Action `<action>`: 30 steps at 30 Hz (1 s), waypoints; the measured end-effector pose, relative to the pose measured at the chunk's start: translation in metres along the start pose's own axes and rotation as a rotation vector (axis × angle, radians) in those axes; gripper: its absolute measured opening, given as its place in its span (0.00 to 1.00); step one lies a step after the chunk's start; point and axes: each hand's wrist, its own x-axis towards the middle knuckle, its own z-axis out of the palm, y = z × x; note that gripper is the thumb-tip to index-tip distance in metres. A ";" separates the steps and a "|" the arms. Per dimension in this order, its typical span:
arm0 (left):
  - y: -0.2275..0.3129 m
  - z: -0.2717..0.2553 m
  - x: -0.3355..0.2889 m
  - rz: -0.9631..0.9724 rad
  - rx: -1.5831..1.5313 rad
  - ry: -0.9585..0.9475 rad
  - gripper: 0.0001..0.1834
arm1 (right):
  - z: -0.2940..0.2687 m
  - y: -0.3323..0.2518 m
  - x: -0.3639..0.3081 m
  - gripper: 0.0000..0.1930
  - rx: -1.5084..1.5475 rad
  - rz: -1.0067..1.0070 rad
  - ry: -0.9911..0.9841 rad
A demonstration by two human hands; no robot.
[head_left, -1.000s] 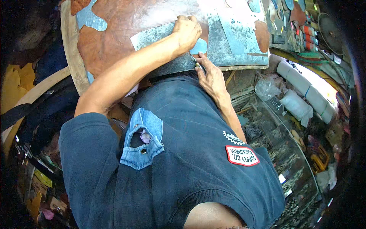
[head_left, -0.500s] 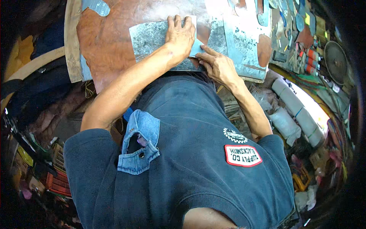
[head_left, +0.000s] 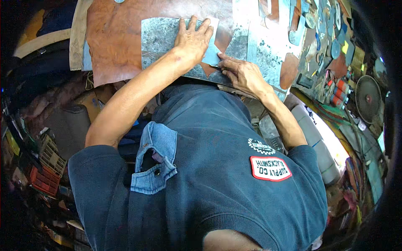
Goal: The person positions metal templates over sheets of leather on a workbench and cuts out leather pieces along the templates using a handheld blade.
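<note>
1. A large brown hide [head_left: 113, 46], smooth with soft creases and a faint sheen, spreads over the left part of the worktop [head_left: 78, 44], whose bare edge there is pale wood.
2. Over the hide lies a mottled grey sheet [head_left: 157, 37], speckled and straight-edged, its upper corner under the left hand [head_left: 192, 44].
3. The pale blue piece [head_left: 212, 57], flat and plain in surface, lies on the worktop between the two hands, near its front edge.
4. A pointed brown scrap [head_left: 209, 70] shows just below the blue piece; a rounded brown patch [head_left: 289, 69] lies farther right.
5. The left hand rests palm down, fingers released and fanned out, pressing flat; its forearm slants up from the lower left.
6. The right hand [head_left: 243, 74] bends inward, its fingers curled, a fingertip touching the blue piece's right edge. Whether they grasp anything, I cannot tell.
7. A frayed denim patch [head_left: 159, 136] with a ragged opening sits on the dark cloth shirt [head_left: 209, 167].
</note>
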 end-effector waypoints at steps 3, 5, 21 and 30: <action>0.000 -0.001 -0.001 -0.015 -0.058 -0.028 0.49 | -0.006 0.005 0.003 0.14 0.002 -0.032 -0.074; 0.001 -0.001 -0.003 -0.015 -0.081 -0.021 0.48 | -0.008 0.011 0.003 0.13 -0.020 -0.088 -0.086; 0.004 0.003 -0.004 -0.053 -0.058 -0.016 0.47 | -0.038 0.034 0.033 0.16 -0.182 -0.382 -0.235; 0.004 0.010 -0.003 -0.061 -0.034 0.040 0.48 | -0.047 0.040 0.054 0.23 -0.293 -0.389 -0.403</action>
